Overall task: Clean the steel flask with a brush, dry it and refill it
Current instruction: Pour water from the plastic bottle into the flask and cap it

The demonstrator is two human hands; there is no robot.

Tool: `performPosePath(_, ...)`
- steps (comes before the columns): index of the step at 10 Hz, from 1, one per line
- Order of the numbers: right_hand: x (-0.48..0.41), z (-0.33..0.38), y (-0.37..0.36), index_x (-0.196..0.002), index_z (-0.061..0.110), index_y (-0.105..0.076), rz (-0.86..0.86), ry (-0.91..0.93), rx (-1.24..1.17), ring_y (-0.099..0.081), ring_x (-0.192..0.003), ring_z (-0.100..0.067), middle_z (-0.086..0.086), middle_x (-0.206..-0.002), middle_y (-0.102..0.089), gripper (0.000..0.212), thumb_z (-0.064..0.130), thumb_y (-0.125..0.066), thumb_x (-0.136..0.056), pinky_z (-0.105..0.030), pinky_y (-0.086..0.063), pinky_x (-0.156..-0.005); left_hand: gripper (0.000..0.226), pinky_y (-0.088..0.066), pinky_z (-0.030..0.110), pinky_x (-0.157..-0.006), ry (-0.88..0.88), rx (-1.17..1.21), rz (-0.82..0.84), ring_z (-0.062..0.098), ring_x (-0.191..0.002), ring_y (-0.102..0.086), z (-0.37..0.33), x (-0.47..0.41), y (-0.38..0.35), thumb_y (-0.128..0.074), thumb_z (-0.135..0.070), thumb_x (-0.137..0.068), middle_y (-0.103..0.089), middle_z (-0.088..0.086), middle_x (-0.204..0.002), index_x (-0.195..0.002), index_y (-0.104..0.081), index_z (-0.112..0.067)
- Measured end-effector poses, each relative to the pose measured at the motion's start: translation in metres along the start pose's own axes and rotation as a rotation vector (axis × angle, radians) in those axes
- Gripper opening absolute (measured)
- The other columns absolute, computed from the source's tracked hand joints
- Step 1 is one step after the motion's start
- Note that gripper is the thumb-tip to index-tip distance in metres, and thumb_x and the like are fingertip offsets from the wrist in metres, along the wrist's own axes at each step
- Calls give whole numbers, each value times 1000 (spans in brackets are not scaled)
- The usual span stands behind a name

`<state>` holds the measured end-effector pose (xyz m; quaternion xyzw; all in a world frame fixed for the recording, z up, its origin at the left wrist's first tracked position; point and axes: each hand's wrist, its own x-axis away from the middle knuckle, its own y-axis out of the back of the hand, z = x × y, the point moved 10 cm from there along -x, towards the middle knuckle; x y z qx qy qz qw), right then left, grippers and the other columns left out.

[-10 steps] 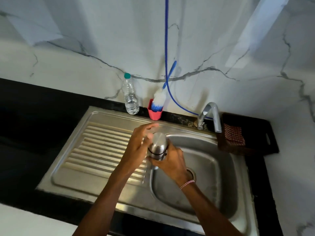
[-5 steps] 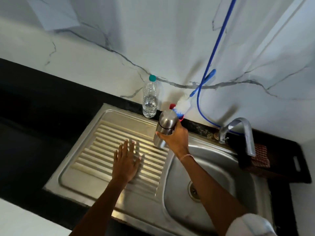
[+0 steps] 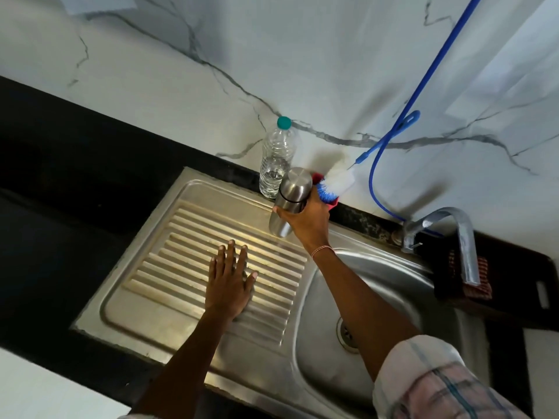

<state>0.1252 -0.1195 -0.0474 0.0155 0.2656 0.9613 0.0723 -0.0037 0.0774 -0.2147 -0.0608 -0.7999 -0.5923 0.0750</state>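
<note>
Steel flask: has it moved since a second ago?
Yes. The steel flask, in the right hand, went from the basin edge back toward the wall, beside the plastic bottle.

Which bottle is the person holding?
The shiny steel flask, gripped by the right hand. The clear green-capped bottle stands unheld by the wall.

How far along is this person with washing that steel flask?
Done: nothing visibly; the steel flask has its cap on and the brush sits untouched in its red holder. In hand: the right hand grips the flask beside the brush, while the left hand lies flat on the drainboard. Left: uncapping, scrubbing, drying and refilling; no water shows at the tap.
</note>
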Motion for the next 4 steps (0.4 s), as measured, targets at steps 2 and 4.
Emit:
performPosePath(2, -1, 4, -4, -137, 16, -51, 38, 22, 70, -63, -115, -25, -5, -124, -68, 90, 36, -95, -61, -38, -51, -101, 76, -3, 52, -128, 0, -52, 24, 35, -158, 11, 0, -2, -3, -17, -61, -101, 13, 11, -172, -166, 0, -25)
performPosePath(4, 3, 5, -3, -135, 19, -49, 95, 23, 34, -62, -117, -23, -4, -127, -67, 91, 32, -97, -59, -32, -49, -100, 79, -6, 52, -128, -5, -19, 28, 36, -158, 7, -4, -4, 6, -12, -62, -99, 9, 13, -172, -166, -4, -22)
